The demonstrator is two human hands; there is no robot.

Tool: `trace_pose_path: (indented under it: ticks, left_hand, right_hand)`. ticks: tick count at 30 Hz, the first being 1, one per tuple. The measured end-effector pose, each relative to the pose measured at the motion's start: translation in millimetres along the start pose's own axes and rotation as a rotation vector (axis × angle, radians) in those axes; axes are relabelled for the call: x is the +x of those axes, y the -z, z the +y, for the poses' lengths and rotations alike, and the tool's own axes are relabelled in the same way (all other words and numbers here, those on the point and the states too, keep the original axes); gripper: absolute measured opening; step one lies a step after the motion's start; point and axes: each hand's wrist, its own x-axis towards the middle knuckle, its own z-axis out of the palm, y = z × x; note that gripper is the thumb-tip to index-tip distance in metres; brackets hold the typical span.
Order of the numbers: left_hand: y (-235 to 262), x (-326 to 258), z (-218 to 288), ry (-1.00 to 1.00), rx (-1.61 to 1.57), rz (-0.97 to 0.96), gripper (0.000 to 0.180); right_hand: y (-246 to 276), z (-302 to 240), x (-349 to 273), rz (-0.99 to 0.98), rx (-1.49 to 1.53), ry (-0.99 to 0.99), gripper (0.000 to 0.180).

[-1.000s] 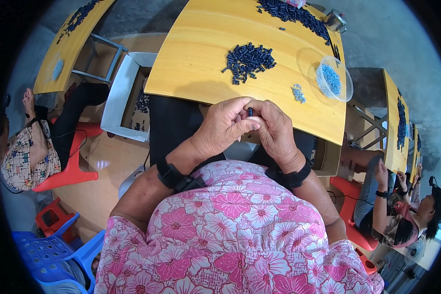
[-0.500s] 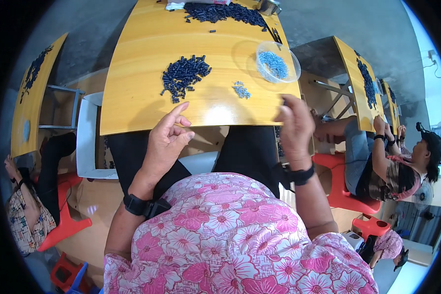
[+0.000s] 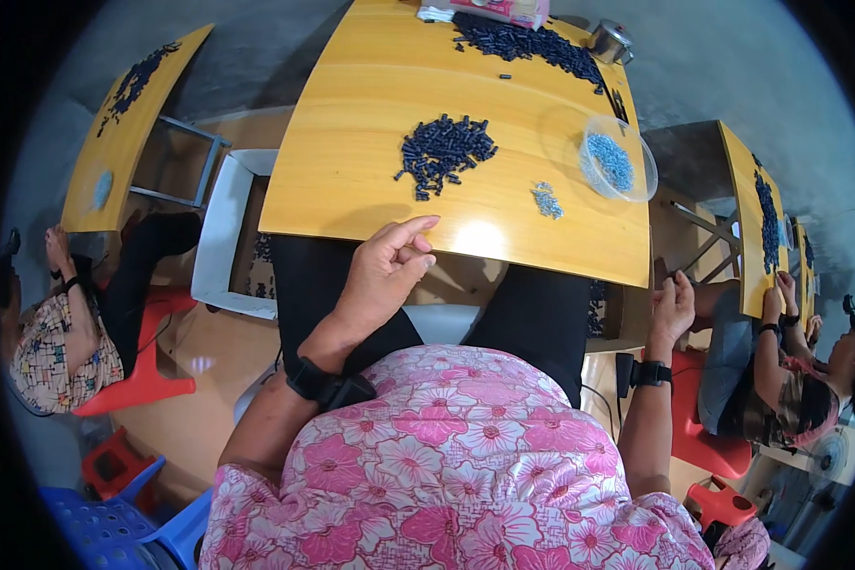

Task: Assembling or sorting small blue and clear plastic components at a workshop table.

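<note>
Sitting inside the clear bowl (image 3: 644, 163): small light-blue pieces (image 3: 609, 161).

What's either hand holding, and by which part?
Left hand: nothing visible. Right hand: fingers bent; whether they hold something small, or by which part, I can't tell.

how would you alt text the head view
Bare left hand by the near edge of a yellow table, right hand beyond its right corner. On the table lie piled black tubular pieces and a clear bowl of blue bits.

Yellow table (image 3: 351, 142), black pieces (image 3: 444, 152), light-blue bits (image 3: 610, 161), pink-and-white floral top (image 3: 456, 456), red stool (image 3: 147, 388)
</note>
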Motion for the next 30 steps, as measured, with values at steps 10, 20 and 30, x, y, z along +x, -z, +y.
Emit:
trace_pose_path:
  ticks: [10,20,30]
  left_hand:
    - [3.9,4.7,6.5,-0.074,0.127,0.070,0.026]
    - [14.4,12.5,1.7,-0.070,0.123,0.090,0.026]
    - [14.2,12.1,2.5,-0.071,0.047,0.088,0.022]
  right_hand:
    - [-110.3,-168.4,-89.0,-0.550,0.115,0.407,0.009]
    - [-203.6,-192.6,-86.1,-0.655,-0.152,0.657,0.018]
    - [-224.3,-191.5,-84.7,-0.721,-0.319,0.633,0.015]
